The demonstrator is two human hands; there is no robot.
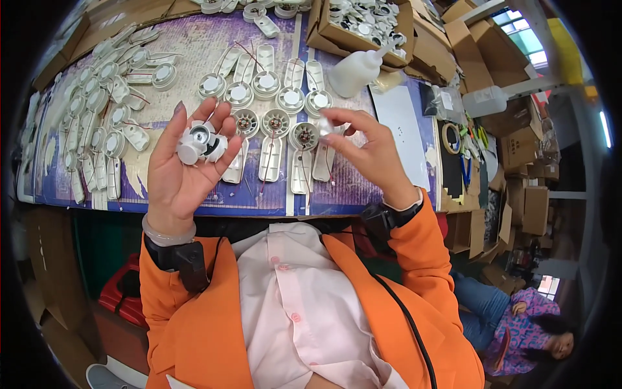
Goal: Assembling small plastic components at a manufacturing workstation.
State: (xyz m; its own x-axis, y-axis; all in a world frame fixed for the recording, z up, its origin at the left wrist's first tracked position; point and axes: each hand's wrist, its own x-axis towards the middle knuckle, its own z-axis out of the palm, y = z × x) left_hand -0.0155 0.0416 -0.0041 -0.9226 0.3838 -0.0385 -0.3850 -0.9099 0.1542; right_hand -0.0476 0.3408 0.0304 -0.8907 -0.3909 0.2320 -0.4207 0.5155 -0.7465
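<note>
My left hand [170, 188] is raised over the near side of the table, palm up. Its curled fingers cradle several small white round caps [189, 154], some showing dark or silvery insides. Between thumb and fingertips, my right hand [372, 148] pinches a small white cap [324, 125], partly hidden by the fingers. Just below and left of it is a white fan-like housing [303, 135] with its inside showing. Two similar open housings, including one in the middle [275, 123], stand beside it with long handles toward me. Behind them, a row of housings [265, 83] has white discs over their centres.
Many white handled housings with red wires [97, 100] lie piled at the left. A cardboard box [316, 35] of small parts and a white squeeze bottle [353, 74] stand behind my right hand. A white sheet [405, 129] and tape roll [451, 138] lie right. Another person [528, 324] is at lower right.
</note>
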